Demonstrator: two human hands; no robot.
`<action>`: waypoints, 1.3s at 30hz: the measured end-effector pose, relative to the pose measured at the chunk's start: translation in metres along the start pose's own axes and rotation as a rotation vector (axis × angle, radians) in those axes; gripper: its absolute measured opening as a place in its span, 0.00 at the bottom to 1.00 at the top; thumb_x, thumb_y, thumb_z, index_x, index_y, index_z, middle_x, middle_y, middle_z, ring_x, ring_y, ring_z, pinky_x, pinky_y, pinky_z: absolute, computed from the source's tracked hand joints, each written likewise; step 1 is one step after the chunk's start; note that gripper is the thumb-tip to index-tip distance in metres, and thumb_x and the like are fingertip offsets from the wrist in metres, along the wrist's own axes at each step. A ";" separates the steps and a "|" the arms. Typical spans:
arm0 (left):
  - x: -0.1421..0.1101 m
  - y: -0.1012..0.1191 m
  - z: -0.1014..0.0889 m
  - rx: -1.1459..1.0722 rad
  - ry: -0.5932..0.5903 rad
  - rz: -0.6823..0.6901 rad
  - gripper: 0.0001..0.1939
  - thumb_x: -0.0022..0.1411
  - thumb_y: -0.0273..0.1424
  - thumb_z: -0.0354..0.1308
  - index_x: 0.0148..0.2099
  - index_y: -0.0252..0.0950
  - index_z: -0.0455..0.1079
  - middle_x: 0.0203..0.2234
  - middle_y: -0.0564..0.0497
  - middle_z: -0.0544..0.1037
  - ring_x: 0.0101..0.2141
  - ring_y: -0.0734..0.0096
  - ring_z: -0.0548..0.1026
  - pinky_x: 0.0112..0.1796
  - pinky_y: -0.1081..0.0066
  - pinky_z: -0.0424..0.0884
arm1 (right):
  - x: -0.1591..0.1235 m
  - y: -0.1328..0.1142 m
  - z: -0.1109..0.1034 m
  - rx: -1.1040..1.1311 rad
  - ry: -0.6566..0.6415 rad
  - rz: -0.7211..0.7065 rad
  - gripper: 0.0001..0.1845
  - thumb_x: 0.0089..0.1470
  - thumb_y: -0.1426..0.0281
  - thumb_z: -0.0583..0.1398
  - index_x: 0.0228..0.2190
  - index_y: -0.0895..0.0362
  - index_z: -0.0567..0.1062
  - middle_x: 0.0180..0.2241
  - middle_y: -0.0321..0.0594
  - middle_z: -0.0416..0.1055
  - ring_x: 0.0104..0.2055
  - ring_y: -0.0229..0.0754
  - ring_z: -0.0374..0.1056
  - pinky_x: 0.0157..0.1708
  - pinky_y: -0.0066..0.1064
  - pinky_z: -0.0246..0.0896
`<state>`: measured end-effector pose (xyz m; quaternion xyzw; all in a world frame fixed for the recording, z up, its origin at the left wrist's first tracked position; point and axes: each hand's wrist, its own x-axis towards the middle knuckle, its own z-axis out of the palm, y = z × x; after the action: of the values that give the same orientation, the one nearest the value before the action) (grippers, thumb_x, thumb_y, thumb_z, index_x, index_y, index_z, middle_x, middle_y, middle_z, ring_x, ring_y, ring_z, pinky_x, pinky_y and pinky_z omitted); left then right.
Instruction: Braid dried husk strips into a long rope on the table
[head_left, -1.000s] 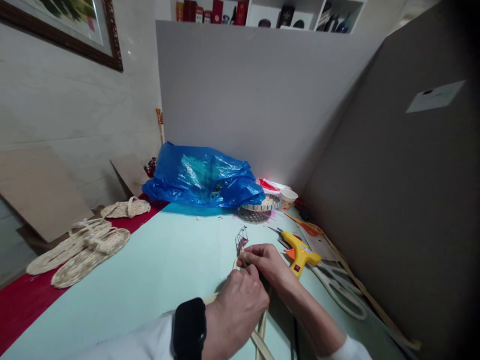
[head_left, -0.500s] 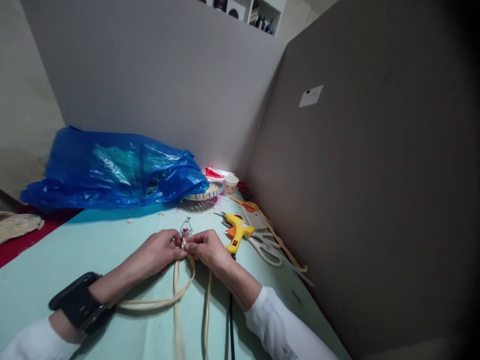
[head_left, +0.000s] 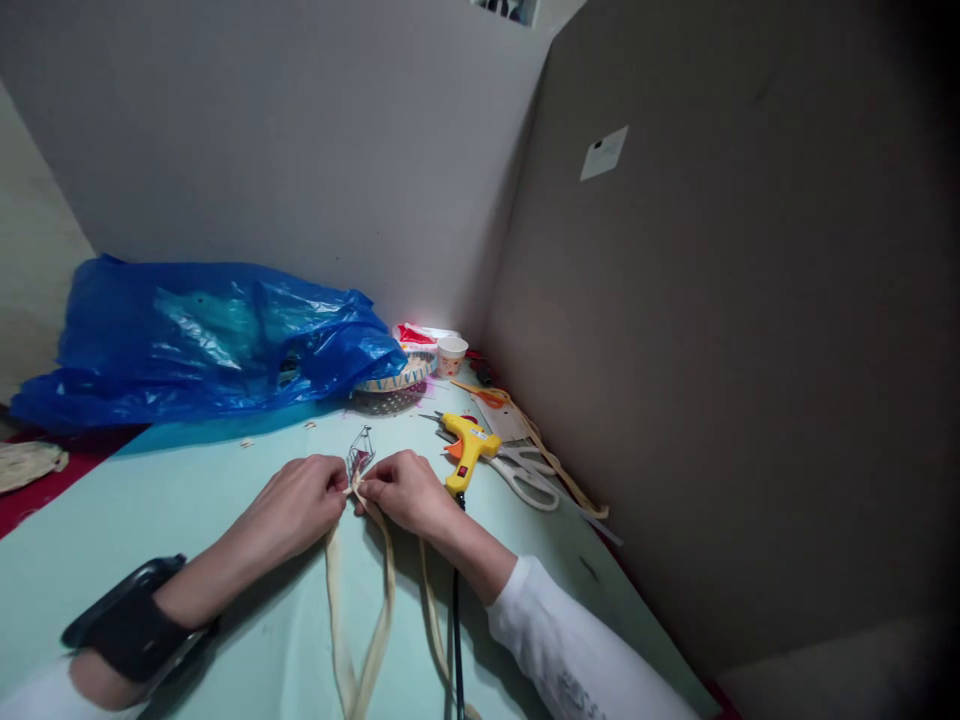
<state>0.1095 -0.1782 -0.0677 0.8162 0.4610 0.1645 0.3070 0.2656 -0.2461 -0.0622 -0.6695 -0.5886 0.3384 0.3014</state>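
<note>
My left hand is closed, pinching a cream-coloured flat fibre strip that hangs down toward the table's near edge. Close beside it on the right, my right hand is closed on the same strips where they meet in a short plait or knot. Just beyond the fingertips stands a small metal wire clip with a dark red part, touching the strips' top end. Another strip trails below my right hand. The exact crossing of the strips is partly hidden by the fingers.
A yellow glue gun with a black cord lies right of my hands, by white-handled scissors. A blue plastic bag, a woven basket and a paper cup stand behind. A grey partition rises on the right.
My left hand has drawn slightly away from my right, pulling a strip leftward. The loop under the hands has opened into hanging strands. The view has shifted a little.
</note>
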 end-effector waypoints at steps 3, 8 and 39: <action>-0.003 0.004 0.006 -0.105 -0.013 -0.024 0.05 0.45 0.35 0.54 0.22 0.41 0.62 0.21 0.51 0.71 0.26 0.64 0.67 0.29 0.68 0.53 | 0.000 0.000 -0.002 -0.045 -0.003 0.004 0.11 0.55 0.74 0.61 0.31 0.60 0.86 0.20 0.35 0.68 0.27 0.36 0.58 0.29 0.26 0.50; -0.008 0.009 0.018 -0.392 -0.114 -0.157 0.11 0.43 0.44 0.50 0.24 0.43 0.56 0.14 0.57 0.66 0.14 0.75 0.59 0.20 0.72 0.54 | -0.001 0.001 -0.004 -0.092 -0.004 0.000 0.11 0.57 0.72 0.61 0.33 0.60 0.85 0.22 0.35 0.69 0.28 0.36 0.61 0.28 0.26 0.51; -0.011 0.013 0.022 -0.731 -0.101 -0.277 0.14 0.39 0.42 0.59 0.20 0.35 0.71 0.07 0.62 0.56 0.14 0.80 0.48 0.20 0.73 0.40 | -0.053 -0.001 0.072 -1.067 0.100 -0.549 0.07 0.53 0.78 0.58 0.35 0.66 0.75 0.31 0.54 0.73 0.29 0.49 0.68 0.22 0.36 0.63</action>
<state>0.1241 -0.2005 -0.0758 0.5901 0.4620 0.2346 0.6191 0.2023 -0.2977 -0.0989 -0.5671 -0.8135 -0.1258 0.0274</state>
